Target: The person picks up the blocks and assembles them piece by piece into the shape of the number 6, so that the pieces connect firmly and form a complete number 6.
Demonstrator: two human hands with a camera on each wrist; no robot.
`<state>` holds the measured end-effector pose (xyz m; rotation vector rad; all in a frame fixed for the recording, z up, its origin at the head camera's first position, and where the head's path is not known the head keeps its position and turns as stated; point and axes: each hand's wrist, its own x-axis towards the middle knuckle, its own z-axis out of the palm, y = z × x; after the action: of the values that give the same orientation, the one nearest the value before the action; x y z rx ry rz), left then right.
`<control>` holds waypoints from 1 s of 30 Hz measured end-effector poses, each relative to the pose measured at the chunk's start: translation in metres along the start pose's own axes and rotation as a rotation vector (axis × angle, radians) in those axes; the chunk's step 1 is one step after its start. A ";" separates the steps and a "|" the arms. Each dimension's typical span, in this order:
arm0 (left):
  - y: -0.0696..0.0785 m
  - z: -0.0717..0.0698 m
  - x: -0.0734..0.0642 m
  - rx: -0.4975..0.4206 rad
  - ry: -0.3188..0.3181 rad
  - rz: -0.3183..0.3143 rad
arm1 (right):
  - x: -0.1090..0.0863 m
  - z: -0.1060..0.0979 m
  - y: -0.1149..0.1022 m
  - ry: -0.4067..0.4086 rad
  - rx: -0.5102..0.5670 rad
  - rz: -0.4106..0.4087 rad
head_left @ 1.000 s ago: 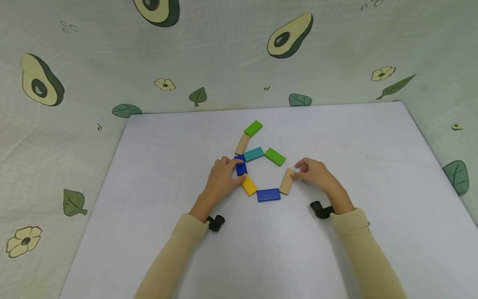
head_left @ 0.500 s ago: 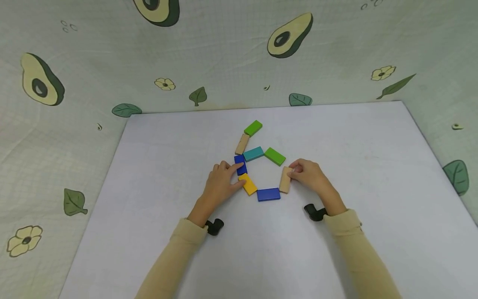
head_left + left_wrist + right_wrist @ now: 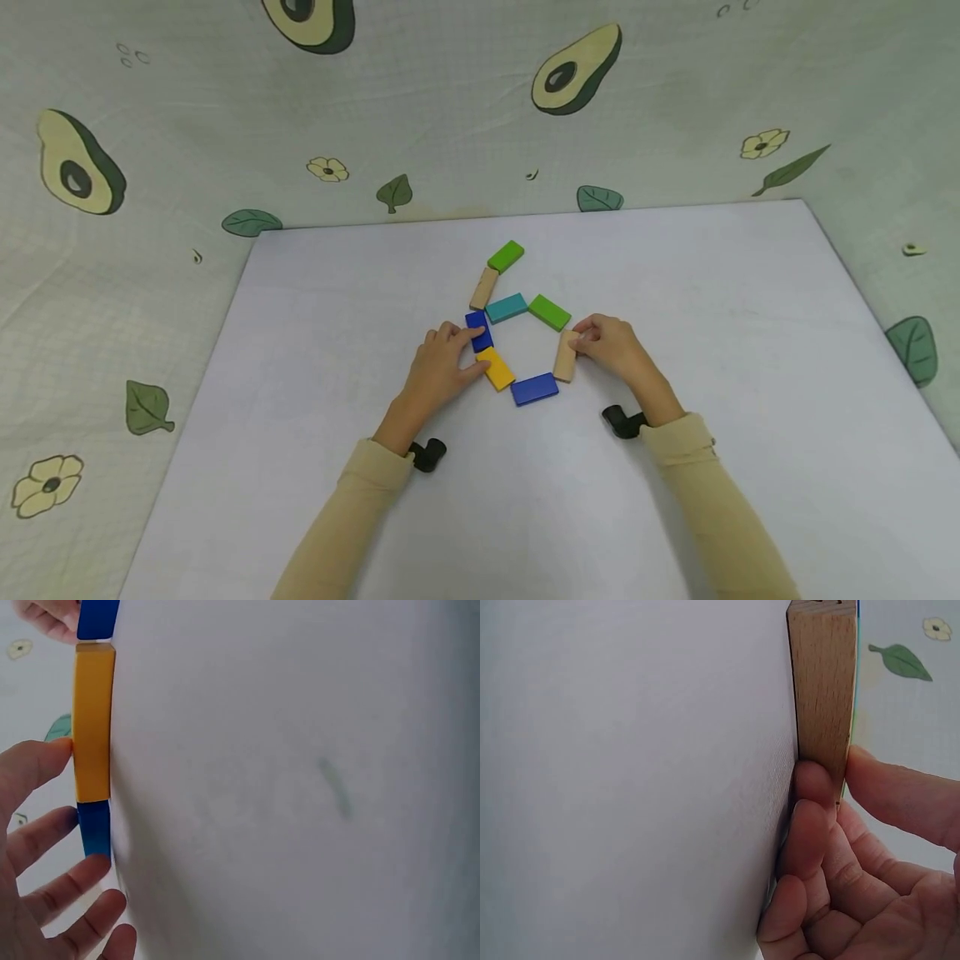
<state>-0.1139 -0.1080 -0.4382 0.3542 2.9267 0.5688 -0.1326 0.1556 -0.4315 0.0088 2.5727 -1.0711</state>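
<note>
Flat coloured blocks lie in a ring on the white table. My right hand holds the far end of a plain wooden block on the ring's right side; in the right wrist view the thumb is on its face and fingers are at its side. My left hand has its thumb on the yellow block and index finger on the dark blue block beyond it. Between the yellow and wooden blocks lies another blue block, slightly tilted. A green block and a teal block form the far side.
From the ring's far left corner, a second wooden block and another green block run outward as a curved tail. The white table reaches back to a cloth printed with avocados and leaves.
My right hand has moved left with the wooden block, bringing its far end up to the green block. The near blue block has turned slightly, its right end higher. The left hand shifts little.
</note>
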 end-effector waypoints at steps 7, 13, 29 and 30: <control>-0.004 0.000 0.002 -0.014 0.014 0.025 | 0.001 0.002 -0.001 -0.001 0.008 0.012; -0.005 -0.001 0.003 -0.009 0.014 0.030 | 0.002 0.001 0.001 -0.004 0.011 0.018; -0.007 -0.001 0.006 -0.016 0.008 0.035 | 0.001 0.001 0.001 0.001 0.003 0.011; -0.007 -0.001 0.006 -0.016 0.007 0.035 | 0.001 0.001 0.001 0.001 0.005 0.008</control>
<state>-0.1214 -0.1136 -0.4404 0.4028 2.9262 0.5989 -0.1331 0.1556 -0.4337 0.0209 2.5691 -1.0745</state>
